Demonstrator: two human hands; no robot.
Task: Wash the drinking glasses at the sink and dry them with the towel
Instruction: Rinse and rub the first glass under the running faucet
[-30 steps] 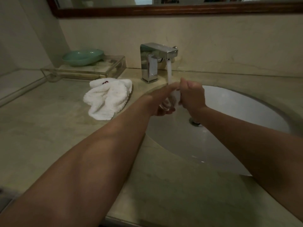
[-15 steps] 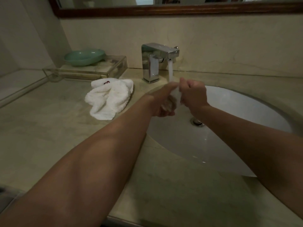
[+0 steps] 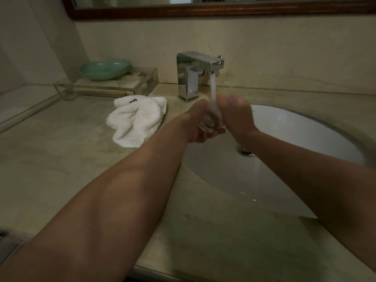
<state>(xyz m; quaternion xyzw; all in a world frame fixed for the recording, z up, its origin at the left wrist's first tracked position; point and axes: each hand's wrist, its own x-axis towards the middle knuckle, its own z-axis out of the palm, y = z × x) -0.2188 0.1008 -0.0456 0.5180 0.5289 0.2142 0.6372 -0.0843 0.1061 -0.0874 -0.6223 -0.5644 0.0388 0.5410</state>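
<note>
Under the running tap [image 3: 200, 64], both hands clasp the glass [image 3: 210, 122], left hand [image 3: 196, 127] cupping, right hand [image 3: 236, 115] gripping; best to turn it slowly over the sink [image 3: 305, 139].

The drinking glass [image 3: 210, 121] is mostly hidden between the left hand [image 3: 196, 124] and right hand [image 3: 237, 117], and running water blurs its rim, so each grip on it is unclear. The mirror [image 3: 203, 9] is cut off by the top edge, the sink [image 3: 305, 139] partly behind the right forearm.
</note>
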